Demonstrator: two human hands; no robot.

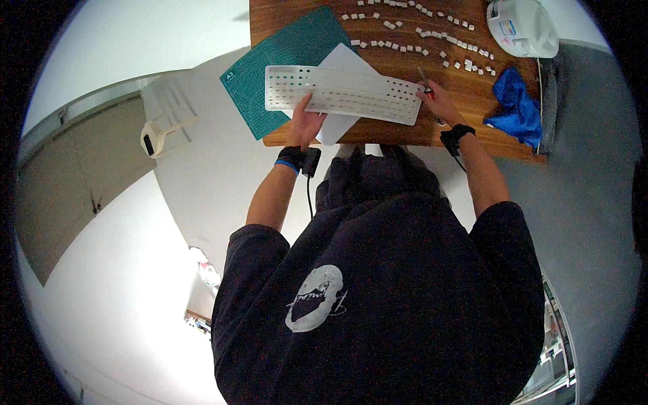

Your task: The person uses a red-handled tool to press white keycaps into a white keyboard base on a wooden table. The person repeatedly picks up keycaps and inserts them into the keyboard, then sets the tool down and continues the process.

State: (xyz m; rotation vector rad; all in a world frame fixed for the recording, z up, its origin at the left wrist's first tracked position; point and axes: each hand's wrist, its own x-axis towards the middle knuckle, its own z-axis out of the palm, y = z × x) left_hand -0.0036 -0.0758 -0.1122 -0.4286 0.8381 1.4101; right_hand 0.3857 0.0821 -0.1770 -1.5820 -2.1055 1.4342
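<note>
A white keyboard with its keycaps off, showing rows of dark holes, lies over the wooden table. My left hand grips its near edge, thumb on top. My right hand is at the keyboard's right end, holding a thin tool with a red grip, tip pointing away from me. Both wrists wear dark bands. Several small white keycaps lie in loose rows on the wood beyond the keyboard.
A green cutting mat covers the table's left part, with a white paper sheet under the keyboard. A blue cloth lies at the right edge, a round white device at the far right corner. A white appliance stands left of the table.
</note>
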